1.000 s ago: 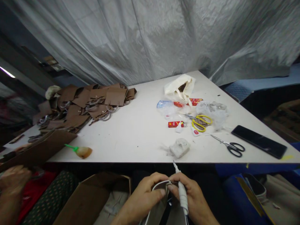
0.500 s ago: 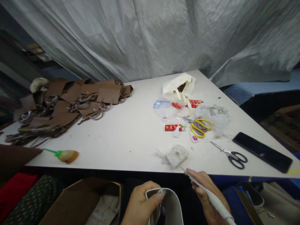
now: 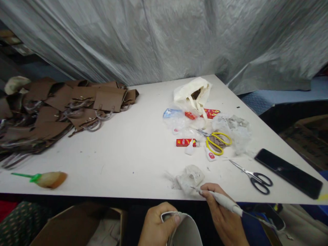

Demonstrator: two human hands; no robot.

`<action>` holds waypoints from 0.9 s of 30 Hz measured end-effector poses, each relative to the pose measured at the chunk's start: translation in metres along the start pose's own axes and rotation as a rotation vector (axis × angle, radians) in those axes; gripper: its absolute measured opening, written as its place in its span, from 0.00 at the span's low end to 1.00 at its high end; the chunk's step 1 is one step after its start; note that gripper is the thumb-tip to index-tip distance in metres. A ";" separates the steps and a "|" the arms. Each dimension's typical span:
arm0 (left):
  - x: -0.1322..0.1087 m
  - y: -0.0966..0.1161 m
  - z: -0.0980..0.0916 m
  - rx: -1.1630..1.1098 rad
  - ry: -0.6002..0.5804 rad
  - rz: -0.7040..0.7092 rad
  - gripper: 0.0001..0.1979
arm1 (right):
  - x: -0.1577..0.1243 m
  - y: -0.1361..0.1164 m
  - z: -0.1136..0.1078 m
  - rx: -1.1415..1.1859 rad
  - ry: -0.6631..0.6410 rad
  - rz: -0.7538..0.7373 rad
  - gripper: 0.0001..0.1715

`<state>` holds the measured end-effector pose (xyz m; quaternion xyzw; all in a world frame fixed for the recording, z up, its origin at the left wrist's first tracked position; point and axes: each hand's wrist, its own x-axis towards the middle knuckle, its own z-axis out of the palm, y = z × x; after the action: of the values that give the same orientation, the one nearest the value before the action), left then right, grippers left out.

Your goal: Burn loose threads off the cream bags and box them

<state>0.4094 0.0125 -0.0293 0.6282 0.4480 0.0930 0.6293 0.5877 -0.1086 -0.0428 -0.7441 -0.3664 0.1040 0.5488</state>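
Note:
My left hand (image 3: 157,223) is closed on the edge of a curved grey strap-like piece (image 3: 183,229) below the table's front edge. My right hand (image 3: 221,213) grips a white pen-shaped tool (image 3: 221,201) with a cord. Its thin tip touches a crumpled whitish lump (image 3: 191,176) lying near the front edge of the white table (image 3: 138,150).
Black-handled scissors (image 3: 255,176) and a black phone (image 3: 288,172) lie to the right. Yellow-handled scissors (image 3: 216,141), small red boxes (image 3: 184,142), plastic wrap and a cream cloth bag (image 3: 192,92) sit behind. Brown card pieces (image 3: 64,106) pile at left; a green-nozzled bottle (image 3: 44,178) lies front left. A cardboard box (image 3: 79,227) stands below.
My right hand has drawn away from the grey piece and carried the tool's tip up to the whitish lump on the table. The view has shifted right. A hand at far left has left the view.

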 end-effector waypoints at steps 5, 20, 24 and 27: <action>0.008 0.002 -0.001 -0.002 -0.030 -0.048 0.12 | 0.007 0.002 0.008 -0.011 -0.064 -0.038 0.13; 0.018 0.003 -0.003 0.031 -0.069 -0.094 0.08 | 0.020 -0.002 0.016 -0.305 -0.156 -0.385 0.09; 0.018 0.014 -0.003 0.055 -0.059 -0.147 0.08 | 0.013 0.003 0.008 -0.203 -0.083 -0.323 0.10; 0.017 0.018 -0.001 0.057 -0.067 -0.179 0.08 | 0.005 0.004 0.003 -0.056 -0.050 -0.138 0.12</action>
<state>0.4269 0.0280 -0.0212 0.6060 0.4834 0.0029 0.6317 0.5909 -0.1036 -0.0465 -0.7292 -0.4332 0.0740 0.5245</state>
